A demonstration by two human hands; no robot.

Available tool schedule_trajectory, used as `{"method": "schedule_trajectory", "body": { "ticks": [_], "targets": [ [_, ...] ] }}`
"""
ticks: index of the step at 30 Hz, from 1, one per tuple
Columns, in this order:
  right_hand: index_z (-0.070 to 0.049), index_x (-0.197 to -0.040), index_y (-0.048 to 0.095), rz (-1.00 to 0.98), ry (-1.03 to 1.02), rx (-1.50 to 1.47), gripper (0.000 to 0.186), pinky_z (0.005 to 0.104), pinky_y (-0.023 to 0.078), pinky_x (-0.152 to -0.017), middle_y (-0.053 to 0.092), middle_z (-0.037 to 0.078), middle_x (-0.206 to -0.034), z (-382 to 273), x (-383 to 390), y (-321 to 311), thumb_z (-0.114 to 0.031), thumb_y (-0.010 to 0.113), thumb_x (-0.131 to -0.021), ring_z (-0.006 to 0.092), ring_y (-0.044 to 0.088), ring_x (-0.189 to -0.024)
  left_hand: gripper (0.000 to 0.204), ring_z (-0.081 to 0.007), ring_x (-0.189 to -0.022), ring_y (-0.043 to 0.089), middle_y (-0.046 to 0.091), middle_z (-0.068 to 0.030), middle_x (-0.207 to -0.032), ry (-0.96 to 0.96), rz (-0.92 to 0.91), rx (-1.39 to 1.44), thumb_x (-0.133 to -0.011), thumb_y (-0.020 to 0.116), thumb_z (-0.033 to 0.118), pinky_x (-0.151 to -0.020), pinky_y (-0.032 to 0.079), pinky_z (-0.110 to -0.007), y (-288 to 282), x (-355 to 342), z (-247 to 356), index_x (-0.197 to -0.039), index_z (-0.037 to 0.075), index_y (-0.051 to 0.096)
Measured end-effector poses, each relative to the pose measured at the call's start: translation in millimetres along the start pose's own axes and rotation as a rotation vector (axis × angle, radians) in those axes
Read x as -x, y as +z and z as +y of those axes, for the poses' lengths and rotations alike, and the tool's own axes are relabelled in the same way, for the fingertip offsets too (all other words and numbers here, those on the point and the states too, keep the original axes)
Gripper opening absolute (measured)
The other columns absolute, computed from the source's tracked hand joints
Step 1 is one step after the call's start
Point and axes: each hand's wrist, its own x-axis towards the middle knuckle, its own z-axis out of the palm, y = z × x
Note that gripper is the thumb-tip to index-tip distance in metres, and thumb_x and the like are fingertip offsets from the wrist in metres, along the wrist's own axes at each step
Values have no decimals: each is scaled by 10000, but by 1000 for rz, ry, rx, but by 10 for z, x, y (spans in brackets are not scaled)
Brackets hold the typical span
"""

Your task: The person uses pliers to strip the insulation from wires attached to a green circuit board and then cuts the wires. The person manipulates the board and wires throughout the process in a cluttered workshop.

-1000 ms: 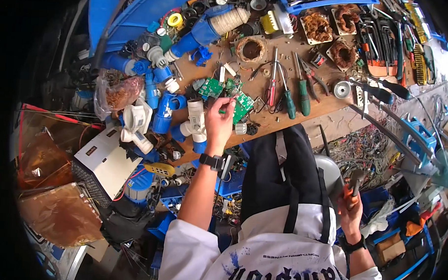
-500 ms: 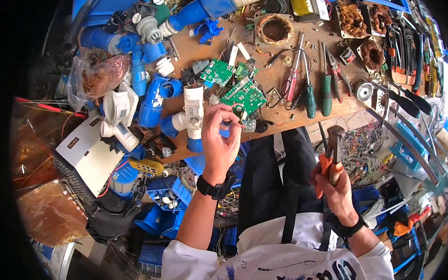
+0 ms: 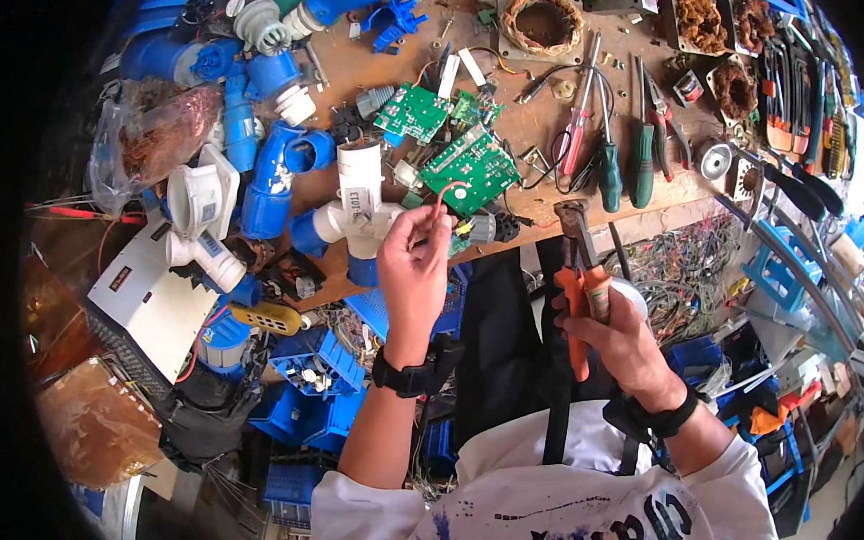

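Observation:
My left hand [image 3: 415, 269] is closed in a pinch on a thin reddish wire [image 3: 441, 198], which curves up over the lower edge of a green circuit board [image 3: 478, 165]. Whether the wire is joined to the board cannot be made out. My right hand [image 3: 629, 348] grips end-cutting pliers [image 3: 576, 246] by their orange handles, with the dark jaws pointing up, away from my body. The pliers are held just off the table's front edge, apart from the wire. A second green board [image 3: 414, 112] lies behind the first.
White and blue pipe fittings [image 3: 363, 187] stand left of my left hand. Screwdrivers [image 3: 609, 176] and red-handled pliers [image 3: 662, 116] lie on the wooden table [image 3: 542, 112]. Several copper windings [image 3: 543, 28] sit at the back. Blue bins [image 3: 303, 413] are below, with tangled wires beyond the table's right edge.
My right hand has brought the pliers left and up, closer to the table edge. My left hand has turned, and the wire now points upward. The view has shifted slightly.

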Motion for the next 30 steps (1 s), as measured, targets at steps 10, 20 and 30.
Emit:
{"method": "schedule_trajectory", "body": {
  "ticks": [10,20,30],
  "targets": [
    [-25,-1005,501,-30,85,49,185,249,410,-456,522,14,-648,86,-26,112,-95,625,-886,88,514,-495,323,-186,-842,659,656,-75,-851,-263,-7,346,-1003,504,330,-735,493,-294,-86,59,103,-936,31,607],
    [-20,-1069,523,-137,112,123,172,245,392,-441,495,-4,-549,-91,-8,195,-101,573,-926,86,485,-433,259,-199,-878,634,562,-59,-932,-125,-185,441,-968,564,239,-729,540,-330,-171,121,45,-1104,22,525],
    [-6,-1086,557,-180,116,194,184,250,426,-465,556,20,-607,-149,27,230,-111,595,-941,92,543,-498,202,-193,-941,649,620,-84,-1072,19,-102,201,-875,653,-3,-834,530,-306,-301,324,-96,-1066,-18,588]
  ]
}}
